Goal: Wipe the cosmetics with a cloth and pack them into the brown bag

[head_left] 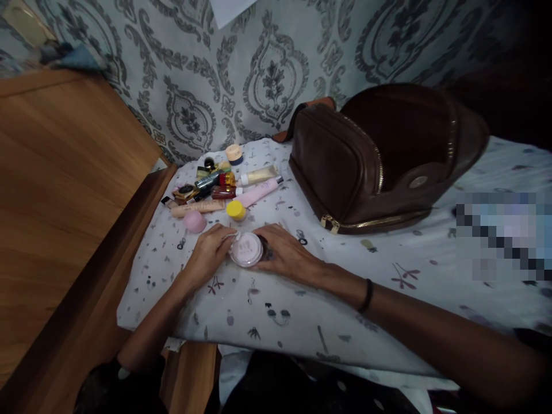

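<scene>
Between both hands (207, 256) (287, 253), pink powder jar (245, 249)

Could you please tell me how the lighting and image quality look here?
Head view: dim light, deep shadow at top right, wide-angle bending along the wooden board, and a pixelated block over the right of the printed sheet.

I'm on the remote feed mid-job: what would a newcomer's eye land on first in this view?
The big open brown leather toiletry bag with its gold zip dominates the right of the patterned white cloth. At centre, the left hand and right hand touch a round pink compact. Beyond them, toward the wall, cosmetics lie in a jumbled heap.
</scene>
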